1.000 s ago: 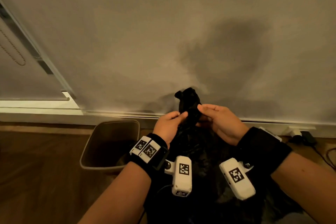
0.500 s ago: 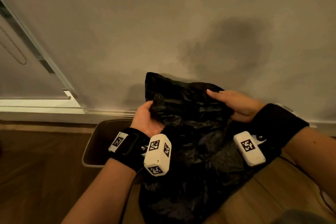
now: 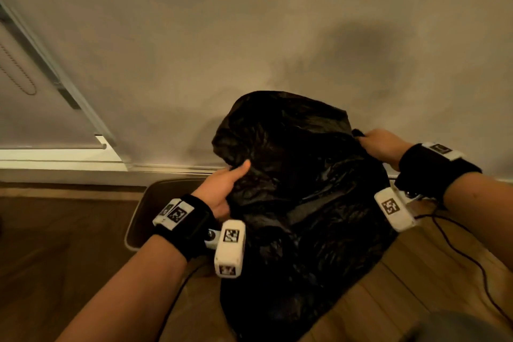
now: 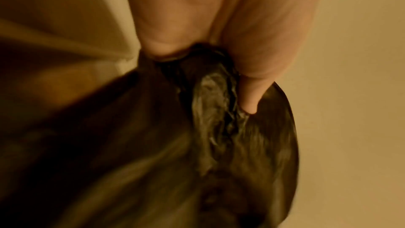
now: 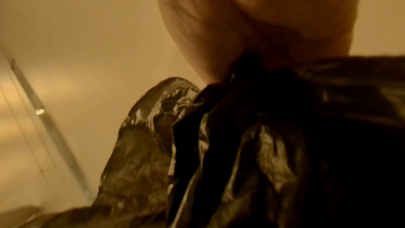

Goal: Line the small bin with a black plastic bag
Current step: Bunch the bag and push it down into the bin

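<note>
So the black plastic bag [image 3: 299, 203] is thin, crinkly and shiny, puffed up into a rounded dome and held in the air between both hands, just right of the small bin [image 3: 155, 203]. Left hand [image 3: 222, 189] pinches a bunched fold at the bag's left edge, thumb on top. Right hand [image 3: 380, 144] has its fingers curled round a gathered bit at the right edge. The bin is a smooth tapered rectangle with rounded corners, sitting on the wood plank floor [image 3: 55, 244] against the matte wall [image 3: 249, 36].

One black plastic bag [image 3: 299, 203], one small bin [image 3: 147, 211], two hands, two wrist cameras, two wristbands
</note>
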Demonstrator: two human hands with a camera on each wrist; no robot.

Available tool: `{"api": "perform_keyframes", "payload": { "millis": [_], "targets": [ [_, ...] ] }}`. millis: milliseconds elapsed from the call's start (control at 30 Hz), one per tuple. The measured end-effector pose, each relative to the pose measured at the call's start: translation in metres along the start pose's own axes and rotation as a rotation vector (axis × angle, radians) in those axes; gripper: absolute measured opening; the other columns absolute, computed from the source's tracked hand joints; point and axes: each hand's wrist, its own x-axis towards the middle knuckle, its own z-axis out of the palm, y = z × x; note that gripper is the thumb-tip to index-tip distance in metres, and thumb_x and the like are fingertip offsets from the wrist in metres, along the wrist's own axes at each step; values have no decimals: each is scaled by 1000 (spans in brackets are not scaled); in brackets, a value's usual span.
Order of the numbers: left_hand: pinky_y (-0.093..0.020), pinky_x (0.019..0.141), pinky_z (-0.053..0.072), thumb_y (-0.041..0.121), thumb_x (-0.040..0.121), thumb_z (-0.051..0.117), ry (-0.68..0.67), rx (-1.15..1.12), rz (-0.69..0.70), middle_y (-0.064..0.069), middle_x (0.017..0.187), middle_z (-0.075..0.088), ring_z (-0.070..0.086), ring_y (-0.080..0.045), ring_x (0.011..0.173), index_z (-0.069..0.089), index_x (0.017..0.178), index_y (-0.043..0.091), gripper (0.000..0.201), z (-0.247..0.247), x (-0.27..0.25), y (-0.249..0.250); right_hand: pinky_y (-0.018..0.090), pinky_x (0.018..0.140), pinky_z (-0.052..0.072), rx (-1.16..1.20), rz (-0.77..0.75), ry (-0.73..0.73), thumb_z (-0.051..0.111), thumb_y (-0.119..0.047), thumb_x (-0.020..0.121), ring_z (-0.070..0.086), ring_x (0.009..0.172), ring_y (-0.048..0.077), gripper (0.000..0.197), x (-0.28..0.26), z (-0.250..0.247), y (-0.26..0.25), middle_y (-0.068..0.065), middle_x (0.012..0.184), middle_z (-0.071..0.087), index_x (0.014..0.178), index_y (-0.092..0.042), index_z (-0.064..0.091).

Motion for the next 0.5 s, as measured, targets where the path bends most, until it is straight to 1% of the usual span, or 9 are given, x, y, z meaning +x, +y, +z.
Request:
{"api": "perform_keyframes", "payload": {
  "millis": [33,67,133,200,267,367,433,467,500],
  "targets": [
    [-39,79,55,35,96,49,-18,-158,-35,-14,110,70,69,-25,95,63,116,7,38,1,2,-1,33,64,40,3,3,-39,47,-35,97,56,71,29,42,2,6,3,18,80,59,73,-3,60],
    [-41,78,53,39,96,46,-20,-218,-56,-15,104,72,69,-27,94,63,114,6,42,2,4,-1,34,67,44,137,20,-114,48,-34,98,60,78,31,39,4,12,8,19,89,63,82,-2,64],
    [-42,80,49,44,95,43,-14,-255,-60,-15,95,74,64,-29,96,63,110,5,46,7,8,-5,33,70,55,583,77,-289,47,-29,98,67,87,31,32,1,22,15,18,102,68,97,-6,69],
    [-42,79,49,45,94,46,3,-267,-60,-15,95,74,64,-29,97,63,113,6,46,13,6,-9,33,66,60,892,113,-373,43,-24,97,72,82,25,37,2,28,22,13,98,73,90,-10,77],
    [-40,77,50,44,92,50,19,-263,-62,-15,103,73,67,-28,96,60,121,7,48,13,7,-14,37,64,60,902,149,-380,46,-22,94,73,77,27,33,9,30,30,16,93,74,90,-7,75],
    [-39,83,51,41,92,53,1,-251,-77,-15,118,67,66,-29,103,60,125,9,47,7,4,-14,39,76,59,576,164,-186,52,-21,95,69,74,27,23,18,27,42,26,104,68,95,-3,65],
    [-38,83,51,39,91,54,-25,-238,-92,-15,113,69,68,-29,97,64,120,11,42,3,2,-12,29,68,54,401,54,90,50,-16,95,64,72,18,18,14,22,36,21,106,60,103,-3,59],
    [-38,84,51,39,90,54,-33,-215,-96,-15,109,70,68,-29,95,66,117,11,41,2,3,-10,29,72,51,452,-45,218,45,-15,96,61,80,16,24,9,20,28,18,110,55,117,-5,51],
    [-39,88,50,38,88,54,-35,-188,-101,-15,108,70,67,-29,96,66,116,11,41,2,3,-10,30,82,47,527,-170,287,42,-17,97,57,94,17,32,2,19,20,13,117,51,129,-10,42]
  ]
}}
